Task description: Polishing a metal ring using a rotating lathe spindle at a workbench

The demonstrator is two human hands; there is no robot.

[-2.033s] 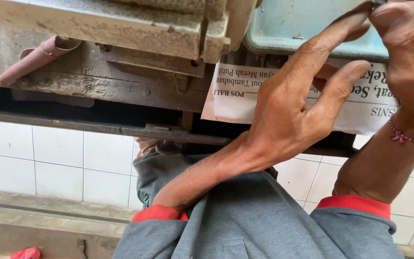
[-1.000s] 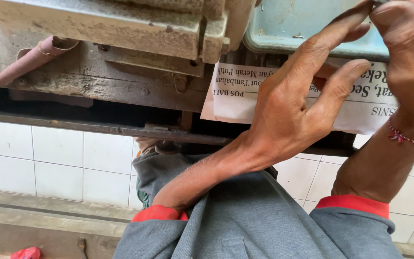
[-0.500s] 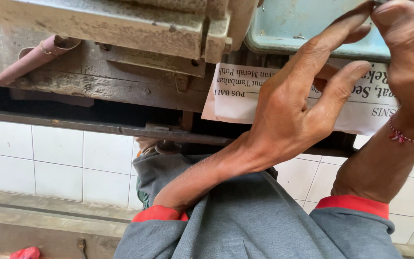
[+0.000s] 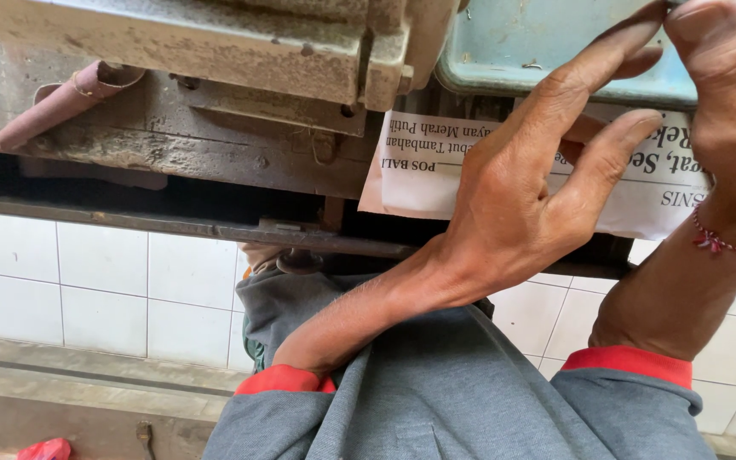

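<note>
1. Left hand [image 4: 513, 204]: fingers spread and stretched out, index finger laid along the lower edge of the blue-green metal tray [image 4: 538, 43], remaining fingers and palm pressed flat on the newspaper sheet [image 4: 419, 170]. Not clamped on anything, just pressing.
2. Right hand [image 4: 721, 102]: at the top right, fingertips curled together at the tray's rim just above the paper. Can't tell whether it actually pinches the paper or the rim; partly cut off by the frame.
3. Red thread bracelet [image 4: 721, 245] on the right wrist.
4. Newspaper sheet: hangs out from under the tray, lying against the front of the worn, dirty metal machine frame [image 4: 215, 51]; print runs upside down in this view.
5. Both forearms come out of grey sleeves with red cuffs [image 4: 283, 381].
6. Dark metal bar [image 4: 172, 228] runs across under the frame, below the paper.
7. White tiled wall [image 4: 87, 290] behind, concrete ledge [image 4: 61, 375] under it; small red object [image 4: 44, 449] at the bottom left.
</note>
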